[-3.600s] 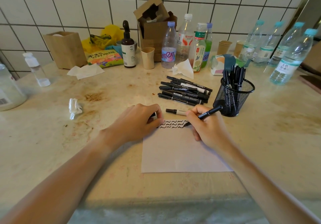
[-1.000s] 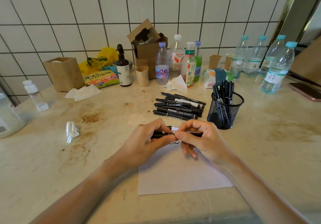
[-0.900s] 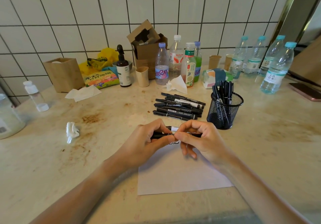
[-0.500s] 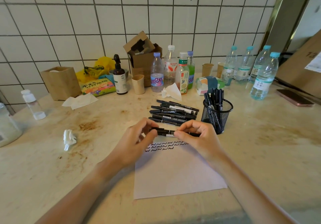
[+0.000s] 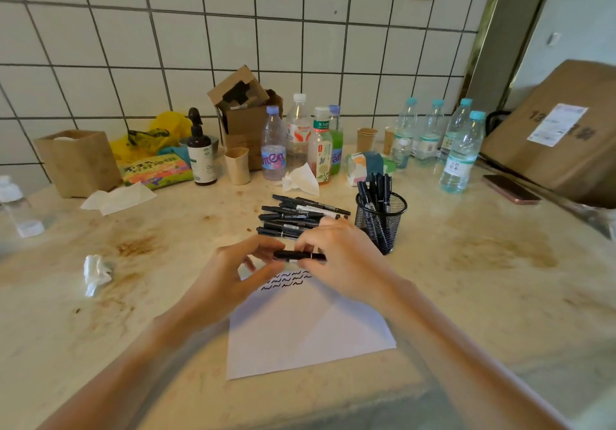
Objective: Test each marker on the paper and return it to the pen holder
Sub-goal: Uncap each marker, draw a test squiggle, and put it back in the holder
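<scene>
A black marker [image 5: 293,255] lies level between my two hands, just above the top edge of the white paper [image 5: 306,333]. My right hand [image 5: 343,263] grips its right end. My left hand [image 5: 233,273] has its fingertips at the left end, fingers loosely curled. Rows of black wavy test lines [image 5: 286,279] mark the top of the paper. Behind my hands lies a pile of several black markers [image 5: 296,216]. The black mesh pen holder [image 5: 381,219] stands to the right with several markers upright in it.
Along the tiled wall stand drink bottles [image 5: 300,139], a pump bottle [image 5: 201,156], paper cups, cardboard boxes [image 5: 246,109] and water bottles [image 5: 461,156]. A phone [image 5: 510,189] lies at the right. A crumpled tissue [image 5: 96,271] sits at the left on the stained counter.
I stopped drawing on the paper, lifted the marker and brought both hands onto it. The camera tilted up, so the paper sits lower in view. The left fingers have loosened slightly.
</scene>
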